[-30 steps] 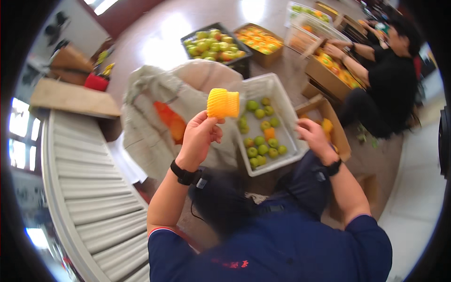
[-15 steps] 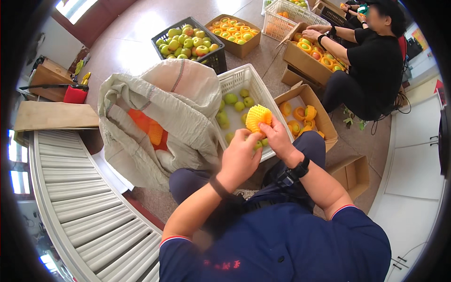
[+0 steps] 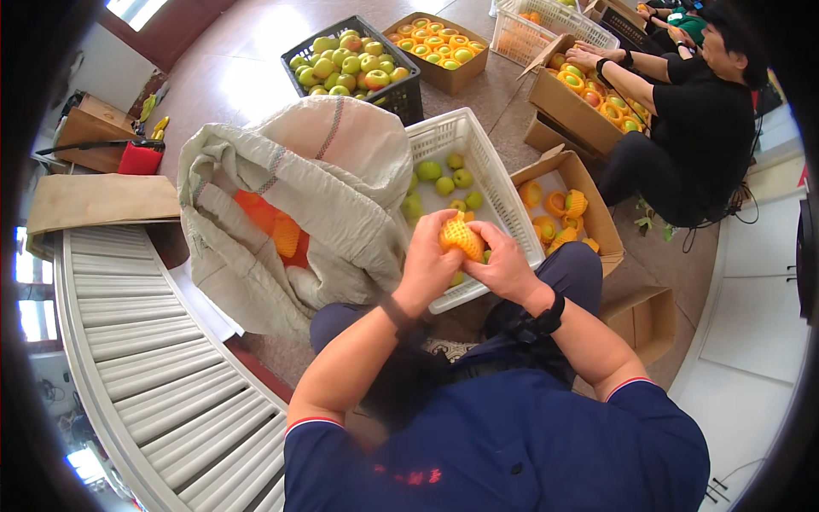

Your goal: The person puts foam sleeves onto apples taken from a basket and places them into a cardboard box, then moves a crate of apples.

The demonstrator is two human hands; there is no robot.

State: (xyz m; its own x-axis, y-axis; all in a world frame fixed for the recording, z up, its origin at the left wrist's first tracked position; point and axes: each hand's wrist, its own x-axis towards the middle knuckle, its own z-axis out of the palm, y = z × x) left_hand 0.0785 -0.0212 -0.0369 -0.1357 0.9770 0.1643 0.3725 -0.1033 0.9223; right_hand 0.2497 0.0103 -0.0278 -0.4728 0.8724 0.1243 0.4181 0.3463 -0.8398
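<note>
Foam net (image 3: pixel 461 238), yellow and bulging, is held centrally, over the white crate's near part. Largest around it is a pale woven sack (image 3: pixel 358 200) at left; to its right stands that white crate (image 3: pixel 503 192) with loose green fruit (image 3: pixel 445 185), and farther right a smaller cardboard box (image 3: pixel 611 261) holding netted fruit. A second ago the left hand (image 3: pixel 431 256) alone pinched the net; now the right hand (image 3: pixel 505 264) presses it too, fingers curled around both sides. That suggests the work has passed to two-handed shaping; I cannot tell whether fruit is inside.
</note>
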